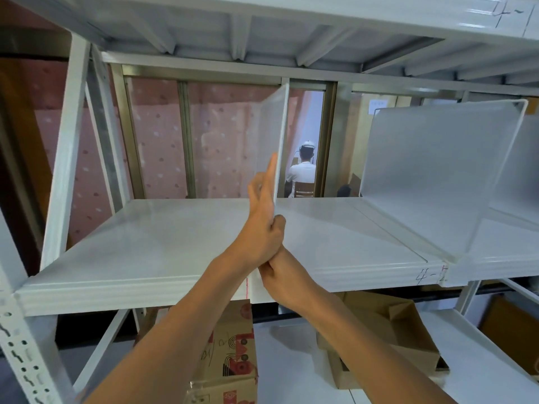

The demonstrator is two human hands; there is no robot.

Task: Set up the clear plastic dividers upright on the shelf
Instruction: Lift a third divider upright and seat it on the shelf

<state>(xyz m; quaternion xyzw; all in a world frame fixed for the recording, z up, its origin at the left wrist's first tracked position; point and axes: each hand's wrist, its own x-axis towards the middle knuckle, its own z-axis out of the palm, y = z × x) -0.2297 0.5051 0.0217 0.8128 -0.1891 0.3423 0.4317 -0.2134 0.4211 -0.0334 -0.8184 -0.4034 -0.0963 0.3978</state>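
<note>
White shelf spans view. Right: one clear divider already upright, apart from hands. Centre: second divider edge-on, long axis running front to back, directly above and ahead of both hands. Left hand closed on its near edge, fingers flat against left face. Right hand lower, at shelf front lip; grip hidden, cannot tell.

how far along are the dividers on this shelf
Done: one clear divider stands upright on the right of the white shelf. In hand: the left hand and right hand steady a second divider upright mid-shelf. Left: letting go; the shelf's left part has no divider.
</note>
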